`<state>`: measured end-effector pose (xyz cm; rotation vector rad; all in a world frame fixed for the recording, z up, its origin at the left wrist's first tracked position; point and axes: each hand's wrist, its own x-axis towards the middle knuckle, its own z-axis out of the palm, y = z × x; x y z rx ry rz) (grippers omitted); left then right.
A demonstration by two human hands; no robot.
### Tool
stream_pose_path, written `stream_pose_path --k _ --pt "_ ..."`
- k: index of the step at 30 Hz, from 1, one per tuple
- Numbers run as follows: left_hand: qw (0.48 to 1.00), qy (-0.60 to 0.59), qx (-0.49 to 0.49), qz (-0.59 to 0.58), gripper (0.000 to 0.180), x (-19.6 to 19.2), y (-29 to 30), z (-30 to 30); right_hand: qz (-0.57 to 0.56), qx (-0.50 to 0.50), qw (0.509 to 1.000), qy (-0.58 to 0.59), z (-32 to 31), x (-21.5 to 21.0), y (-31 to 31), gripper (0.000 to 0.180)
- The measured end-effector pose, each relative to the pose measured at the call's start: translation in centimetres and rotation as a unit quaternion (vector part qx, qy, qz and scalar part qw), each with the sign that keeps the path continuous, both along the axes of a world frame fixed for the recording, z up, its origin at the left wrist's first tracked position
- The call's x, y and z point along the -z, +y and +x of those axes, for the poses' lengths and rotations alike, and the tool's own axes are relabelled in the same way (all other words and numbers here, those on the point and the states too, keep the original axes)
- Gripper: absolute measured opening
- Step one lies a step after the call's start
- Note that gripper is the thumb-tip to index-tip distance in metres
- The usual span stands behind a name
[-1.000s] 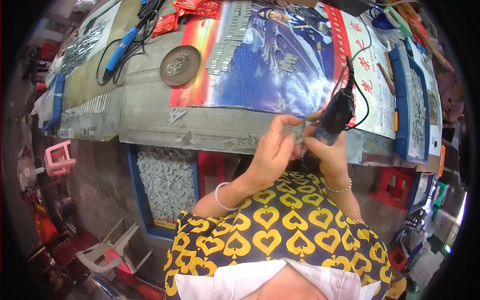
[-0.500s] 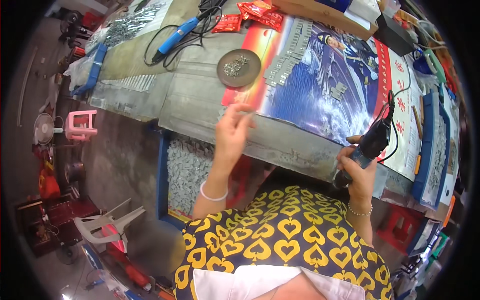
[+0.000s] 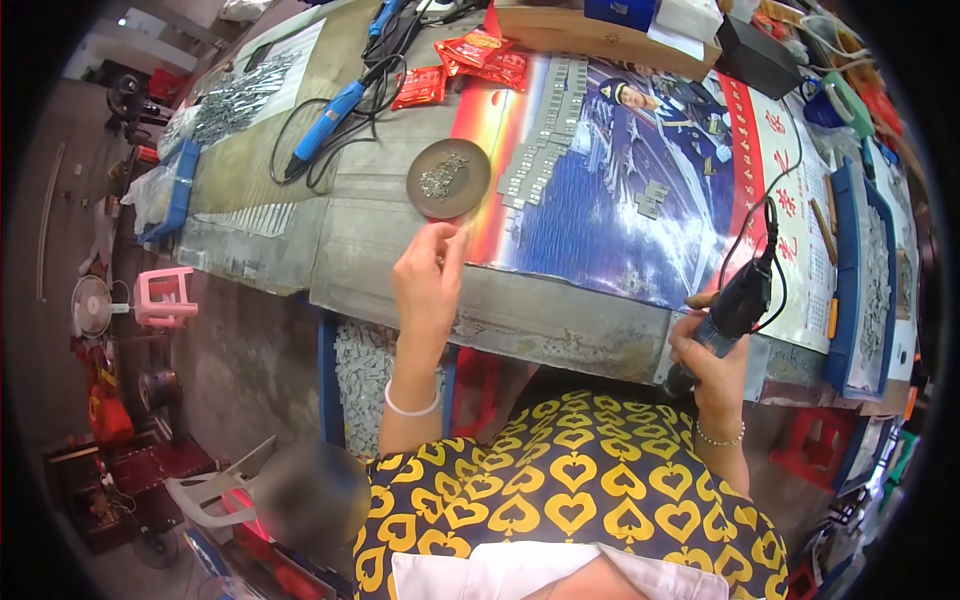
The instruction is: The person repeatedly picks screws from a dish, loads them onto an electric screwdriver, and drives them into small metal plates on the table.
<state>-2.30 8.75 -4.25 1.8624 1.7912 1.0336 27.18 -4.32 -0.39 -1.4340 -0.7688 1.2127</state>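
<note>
My right hand point(image 3: 715, 365) is wrapped round a corded electric screwdriver point(image 3: 744, 300), black with a bluish section, held tilted at the table's front edge. Its cord end points up and away; its lower end is by my fingers. My left hand point(image 3: 428, 275) is over the table just below a round brown dish point(image 3: 418, 200). Its thumb and forefinger are pinched together; anything between them is too small to make out. A heap of small shiny metal pieces point(image 3: 442, 177), probably screws, lies in the dish. Small grey metal plates point(image 3: 545, 130) line up in rows on a glossy poster point(image 3: 590, 215).
A smaller group of plates point(image 3: 652, 198) lies on the poster. A blue corded tool point(image 3: 328, 128) and red packets point(image 3: 470, 62) are at the back. Blue bins stand at the right point(image 3: 845, 270) and below the table point(image 3: 328, 390); the lower one holds many grey parts.
My left hand has moved left and closer to the dish, its fingers drawing together. The view has shifted slightly. My right hand still holds the screwdriver in about the same place.
</note>
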Motion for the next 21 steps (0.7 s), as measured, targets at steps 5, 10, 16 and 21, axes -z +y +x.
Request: stream_pose_path --k 5,10,16,21 --pt "0.994 0.075 0.059 0.048 0.014 1.2 4.9 0.1 0.01 0.013 1.0 0.0 0.9 -0.1 -0.7 0.044" --pt "0.983 0.166 0.049 0.066 0.013 3.7 9.9 -0.8 0.001 0.029 1.0 -0.002 1.7 -0.2 -0.9 0.043" --pt "0.975 0.189 0.101 0.055 0.012 4.8 12.0 0.3 -0.009 0.032 0.999 -0.011 2.5 0.0 -1.1 0.044" --pt "0.973 0.2 0.108 0.032 0.011 6.2 12.2 -0.9 -0.005 -0.027 1.0 0.015 2.7 -0.6 -0.6 0.042"
